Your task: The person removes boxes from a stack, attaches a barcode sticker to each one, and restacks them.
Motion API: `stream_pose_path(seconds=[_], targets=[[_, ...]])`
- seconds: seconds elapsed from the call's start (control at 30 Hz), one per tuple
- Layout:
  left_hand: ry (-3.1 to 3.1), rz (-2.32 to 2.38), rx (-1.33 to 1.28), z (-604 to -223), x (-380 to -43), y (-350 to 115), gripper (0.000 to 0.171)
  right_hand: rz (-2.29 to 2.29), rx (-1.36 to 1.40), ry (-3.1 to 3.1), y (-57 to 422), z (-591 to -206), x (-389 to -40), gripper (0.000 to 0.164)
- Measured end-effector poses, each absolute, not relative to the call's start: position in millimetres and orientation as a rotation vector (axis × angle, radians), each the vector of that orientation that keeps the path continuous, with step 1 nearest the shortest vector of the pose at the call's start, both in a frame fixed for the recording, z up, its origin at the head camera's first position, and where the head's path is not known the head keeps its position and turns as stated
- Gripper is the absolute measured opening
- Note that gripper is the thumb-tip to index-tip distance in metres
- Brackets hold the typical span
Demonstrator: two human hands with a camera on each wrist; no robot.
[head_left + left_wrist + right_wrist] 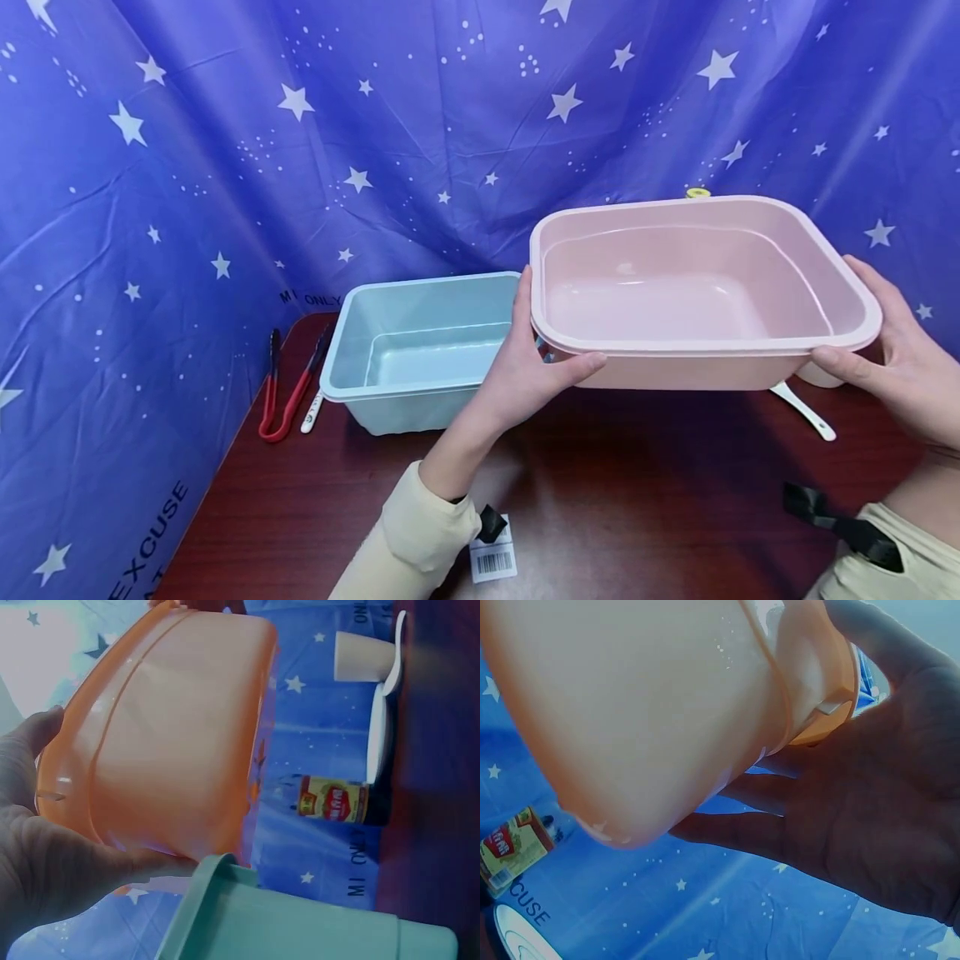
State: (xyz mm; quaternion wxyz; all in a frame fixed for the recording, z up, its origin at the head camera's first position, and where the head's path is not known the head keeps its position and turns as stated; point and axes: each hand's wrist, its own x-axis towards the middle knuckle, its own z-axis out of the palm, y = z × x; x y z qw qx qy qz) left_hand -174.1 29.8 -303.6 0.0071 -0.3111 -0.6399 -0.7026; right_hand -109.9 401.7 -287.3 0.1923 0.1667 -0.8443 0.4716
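A pink plastic basin (690, 369) is held up above the table, its open top tipped toward me and nothing visible inside. My left hand (519, 372) grips its left end, thumb along the front under the rim. At the right end my right hand (900, 358) holds on, thumb on the front rim corner and fingers behind and beneath the side. In the wrist views the same basin (165, 727) looks orange. A light-blue basin (412, 410) sits on the table at left, its right end partly hidden by my left hand and the pink basin.
Red-and-black tongs (288, 417) and a white handle (312, 414) lie left of the blue basin. A white spoon (804, 411), a labelled bottle (334, 799) and a white cup (364, 658) stand or lie behind. A barcode tag (493, 560) lies in front.
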Motion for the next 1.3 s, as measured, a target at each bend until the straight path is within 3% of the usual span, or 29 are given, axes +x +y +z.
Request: stream_pose_path(seconds=[0.43,0.87,1.3], targets=[[-1.936,-2.229,-0.997,-314.7,-172.6,39.0,0.118,1.369,0.414,-2.455,405.1,-290.6,-109.5,0.088],[-2.051,-2.156,-0.85,-316.2,-167.9,30.7,0.121,1.296,0.466,-2.646,410.3,-297.1,-114.8,0.088],[-1.981,-2.188,-0.907,-326.1,-163.8,44.3,0.118,1.357,0.546,-2.624,423.5,-309.1,-117.0,0.088]])
